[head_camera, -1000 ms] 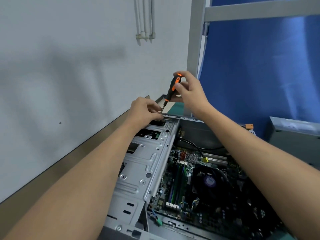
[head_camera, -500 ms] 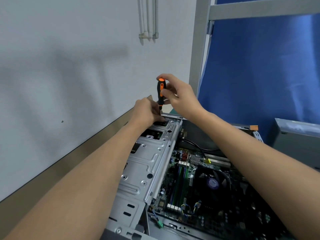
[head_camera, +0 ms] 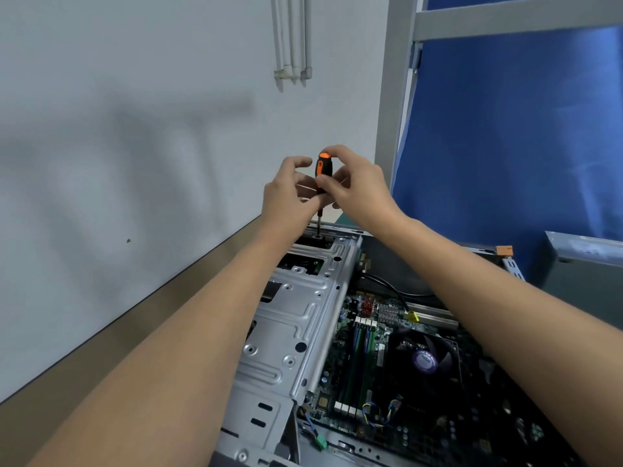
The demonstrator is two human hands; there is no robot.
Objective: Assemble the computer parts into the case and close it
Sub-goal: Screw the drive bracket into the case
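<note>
An open computer case (head_camera: 340, 444) lies in front of me with its motherboard (head_camera: 362, 345) and black CPU fan (head_camera: 425, 359) exposed. A silver metal drive cage (head_camera: 292, 320) covers the case's left side. A black and orange screwdriver (head_camera: 323, 170) stands upright, its tip on the cage's far end. My right hand (head_camera: 362, 192) grips the handle from the right. My left hand (head_camera: 286, 200) is raised just left of the handle with fingers loosely curved. A gap shows between its index finger and the handle.
A white wall runs close along the left of the case. A blue partition (head_camera: 505, 146) with a grey frame stands behind it. A grey metal box (head_camera: 585, 264) sits at the right, and loose cables lie over the board near the case's front.
The screwdriver has swung from tilted to upright and its tip now sits on the cage's far end. My left hand has lifted off the cage to beside the handle.
</note>
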